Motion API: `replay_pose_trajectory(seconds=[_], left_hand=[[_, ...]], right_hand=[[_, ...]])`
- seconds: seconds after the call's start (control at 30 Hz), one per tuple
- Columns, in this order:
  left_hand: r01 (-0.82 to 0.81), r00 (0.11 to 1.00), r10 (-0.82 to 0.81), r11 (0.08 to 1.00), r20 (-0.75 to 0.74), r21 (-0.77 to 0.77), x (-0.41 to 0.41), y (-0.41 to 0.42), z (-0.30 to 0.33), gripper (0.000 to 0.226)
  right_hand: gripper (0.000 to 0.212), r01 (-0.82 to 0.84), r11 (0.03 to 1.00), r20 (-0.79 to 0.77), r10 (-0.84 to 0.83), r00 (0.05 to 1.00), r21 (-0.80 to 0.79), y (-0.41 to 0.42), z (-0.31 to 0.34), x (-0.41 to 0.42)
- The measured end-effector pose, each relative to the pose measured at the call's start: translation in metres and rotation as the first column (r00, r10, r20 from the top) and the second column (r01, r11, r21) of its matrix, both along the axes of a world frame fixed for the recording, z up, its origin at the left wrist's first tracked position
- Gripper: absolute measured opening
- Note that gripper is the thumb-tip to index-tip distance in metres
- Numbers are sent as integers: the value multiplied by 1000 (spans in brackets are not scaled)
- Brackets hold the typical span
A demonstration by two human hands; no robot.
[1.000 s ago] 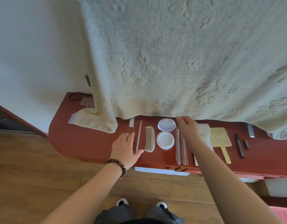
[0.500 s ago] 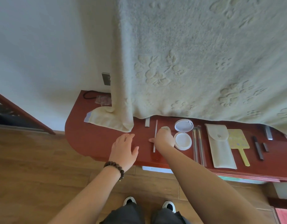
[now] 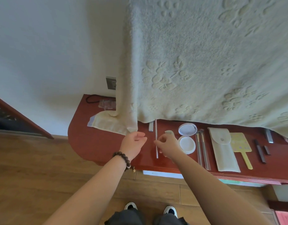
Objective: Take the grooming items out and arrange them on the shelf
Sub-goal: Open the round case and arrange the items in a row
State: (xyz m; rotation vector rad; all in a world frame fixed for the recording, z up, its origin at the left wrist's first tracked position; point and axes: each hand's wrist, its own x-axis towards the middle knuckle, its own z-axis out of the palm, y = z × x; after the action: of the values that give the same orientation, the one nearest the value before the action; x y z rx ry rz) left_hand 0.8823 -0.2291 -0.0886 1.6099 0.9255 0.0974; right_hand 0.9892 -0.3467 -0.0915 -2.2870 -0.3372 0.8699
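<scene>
Arranging step, mid-frame: the right hand [image 3: 168, 146] grips the comb [image 3: 169, 133] over the shelf [image 3: 94, 148], left hand [image 3: 134, 144] loosely open; next, lay the comb straight beside the thin rod [image 3: 156, 140].

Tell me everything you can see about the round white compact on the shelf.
The round white compact lies open and flat on the red-brown shelf. It looks like glossy white plastic: two round halves joined at the middle, the lid toward the hanging towel, the base toward the shelf's front edge. The lid's inside looks pale grey, perhaps a mirror. The right hand is just to its left and overlaps the base's edge; contact cannot be told.
</scene>
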Motion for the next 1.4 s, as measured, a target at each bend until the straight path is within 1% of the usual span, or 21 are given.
replay_pose_trajectory(seconds=[0.1, 0.17, 0.23, 0.4, 0.5, 0.53, 0.57, 0.63, 0.7, 0.77, 0.9, 1.0, 1.03, 1.07, 1.13, 1.17, 1.2, 1.23, 1.3, 1.33, 1.4], left_hand=[[-20, 999, 29, 979, 39, -200, 8, -1, 8, 24], [-11, 997, 36, 943, 68, -331, 10, -3, 16, 22], [25, 994, 22, 909, 108, -415, 11, -6, 22, 16], [80, 987, -19, 917, 159, -390, 10, -11, 33, 10], [121, 984, -54, 905, 171, -408, 8, -7, 40, 11], [150, 981, -83, 900, 177, -408, 7, -6, 43, 12], [180, 976, -112, 895, 184, -407, 6, -5, 46, 12], [227, 968, -161, 886, 193, -405, 5, -4, 50, 10], [259, 961, -195, 882, 196, -394, 4, -3, 53, 10], [277, 956, -211, 879, 205, -387, 4, -2, 55, 11], [285, 952, -216, 882, 215, -375, 1, -3, 55, 11], [248, 962, -181, 894, 204, -374, 1, -6, 49, 11], [245, 963, -184, 903, 197, -352, 0, -6, 48, 12], [260, 960, -213, 919, 179, -298, 0, -7, 44, 12], [328, 944, -314, 928, 103, -177, -6, -8, 36, 11], [335, 942, -328, 926, 67, -172, -11, -10, 30, 10], [309, 951, -306, 929, 47, -205, -16, -11, 24, 9], [262, 965, -261, 930, 37, -259, -20, -12, 18, 9], [158, 987, -158, 917, 30, -366, -22, -12, 12, 9], [123, 992, -123, 909, 26, -399, -20, -12, 11, 10], [93, 995, -93, 898, 21, -429, -13, -12, 9, 12]], right_hand=[[17, 3, 991, -70, 6, 998, 135, -12, 16, -15], [17, -17, 983, -68, 29, 997, 180, -18, 26, -23], [17, -23, 977, -54, 36, 998, 213, -22, 33, -30], [18, -63, 978, 25, 59, 998, 197, -31, 45, -31], [19, 8, 976, 143, -40, 989, 216, -33, 58, -17], [18, 18, 966, 129, -52, 990, 257, -32, 64, -11], [21, 10, 948, 72, -35, 997, 318, -29, 69, -5], [31, 3, 891, -105, 50, 993, 454, -22, 76, 4], [32, 45, 831, -259, 121, 958, 555, -16, 80, 8], [30, 89, 785, -339, 159, 927, 613, -13, 81, 8], [25, 189, 735, -407, 128, 904, 652, -10, 83, 9], [23, 217, 735, -442, 124, 888, 643, -8, 79, 7], [22, 233, 732, -453, 115, 884, 641, -7, 79, 7], [20, 278, 712, -476, 90, 875, 645, -7, 79, 9], [18, 446, 614, -557, -13, 831, 651, -9, 81, 22], [17, 506, 567, -579, -62, 813, 650, -12, 83, 31], [17, 524, 550, -575, -95, 813, 650, -15, 85, 40], [16, 512, 563, -554, -111, 825, 649, -18, 87, 47], [16, 462, 627, -514, -112, 850, 627, -21, 84, 53], [15, 444, 655, -507, -106, 855, 611, -21, 81, 52], [16, 437, 675, -512, -101, 853, 595, -20, 73, 48]])
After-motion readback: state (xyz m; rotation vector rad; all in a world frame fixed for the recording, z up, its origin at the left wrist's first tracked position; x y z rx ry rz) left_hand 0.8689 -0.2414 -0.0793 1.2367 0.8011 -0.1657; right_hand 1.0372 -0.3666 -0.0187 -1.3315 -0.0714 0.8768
